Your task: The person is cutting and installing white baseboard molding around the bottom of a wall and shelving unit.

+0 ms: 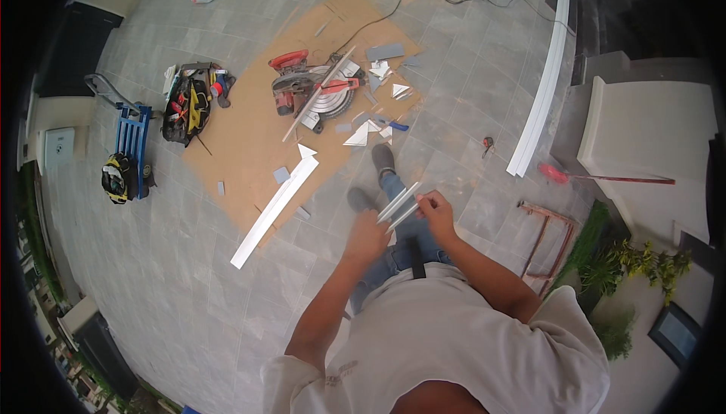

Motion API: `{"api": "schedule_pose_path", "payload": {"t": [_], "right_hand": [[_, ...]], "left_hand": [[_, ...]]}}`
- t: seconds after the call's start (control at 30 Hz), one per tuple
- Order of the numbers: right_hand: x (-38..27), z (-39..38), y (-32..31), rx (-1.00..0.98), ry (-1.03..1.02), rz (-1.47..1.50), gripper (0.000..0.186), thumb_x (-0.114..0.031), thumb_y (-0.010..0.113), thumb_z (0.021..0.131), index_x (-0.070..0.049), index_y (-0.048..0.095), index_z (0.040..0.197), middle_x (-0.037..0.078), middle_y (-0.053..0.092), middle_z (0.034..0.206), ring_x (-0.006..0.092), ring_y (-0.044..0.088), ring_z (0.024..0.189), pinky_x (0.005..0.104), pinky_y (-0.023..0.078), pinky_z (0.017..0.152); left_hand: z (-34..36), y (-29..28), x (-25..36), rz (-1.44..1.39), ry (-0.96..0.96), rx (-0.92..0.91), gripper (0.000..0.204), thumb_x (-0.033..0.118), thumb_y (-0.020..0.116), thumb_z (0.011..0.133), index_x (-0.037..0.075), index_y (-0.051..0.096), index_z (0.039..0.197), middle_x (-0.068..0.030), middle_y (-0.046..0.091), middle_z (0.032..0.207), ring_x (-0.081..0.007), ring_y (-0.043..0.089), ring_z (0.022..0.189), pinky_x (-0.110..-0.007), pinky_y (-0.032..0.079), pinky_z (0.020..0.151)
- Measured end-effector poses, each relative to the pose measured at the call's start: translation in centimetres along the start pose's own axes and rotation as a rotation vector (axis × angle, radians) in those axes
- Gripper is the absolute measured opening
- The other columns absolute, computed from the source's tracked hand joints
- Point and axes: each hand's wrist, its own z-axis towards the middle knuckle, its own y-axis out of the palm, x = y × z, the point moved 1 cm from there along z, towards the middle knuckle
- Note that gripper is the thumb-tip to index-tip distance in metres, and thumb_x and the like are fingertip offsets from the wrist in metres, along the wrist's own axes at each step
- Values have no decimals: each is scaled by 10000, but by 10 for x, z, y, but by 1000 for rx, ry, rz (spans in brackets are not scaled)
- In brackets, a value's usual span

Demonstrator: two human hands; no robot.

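Note:
In front of my waist I hold a short piece of white trim [396, 204], which shows as narrow parallel strips. My left hand [367, 234] is closed around its lower left end. The fingers of my right hand [436, 211] pinch its other side. Beyond my feet, a red and grey miter saw [318, 93] sits on a brown cardboard sheet [242, 119], with a thin strip lying across it. White and grey offcuts [363, 133] are scattered beside the saw. A longer white trim board [274, 213] lies to my left, partly on the cardboard.
An open tool bag [189, 104] and a blue hand truck [133, 138] stand at left. Long white boards [543, 85] lie along the right. A tape measure [488, 142], a red-headed broom [556, 174] and a rusty metal frame [546, 240] are nearer. A black cord [386, 15] crosses the tiles.

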Motion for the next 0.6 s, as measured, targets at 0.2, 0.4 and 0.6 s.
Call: {"api": "schedule_pose_path", "payload": {"t": [0.2, 0.4, 0.6], "right_hand": [[5, -30, -54, 148, 108, -8, 372, -318, 582, 973, -1, 636, 786, 57, 593, 685, 129, 592, 604, 260, 486, 543], [128, -15, -162, 28, 49, -256, 217, -224, 616, 928, -8, 629, 908, 73, 616, 707, 155, 613, 613, 277, 505, 545], [208, -29, -316, 94, 725, -22, 172, -186, 631, 881, -40, 617, 971, 106, 633, 755, 207, 629, 626, 317, 534, 568]], "left_hand": [[-43, 8, -13, 149, -29, -139, 207, 236, 668, 780, 46, 684, 860, -168, 565, 897, -366, 548, 900, -469, 445, 778], [-148, 28, -86, 429, -618, -230, 335, 355, 704, 764, 47, 723, 894, -194, 646, 912, -371, 611, 929, -455, 506, 829], [-250, 68, -67, 150, -1347, -444, 494, 364, 794, 671, 17, 723, 1016, -203, 708, 1027, -326, 687, 982, -403, 531, 887]]}}
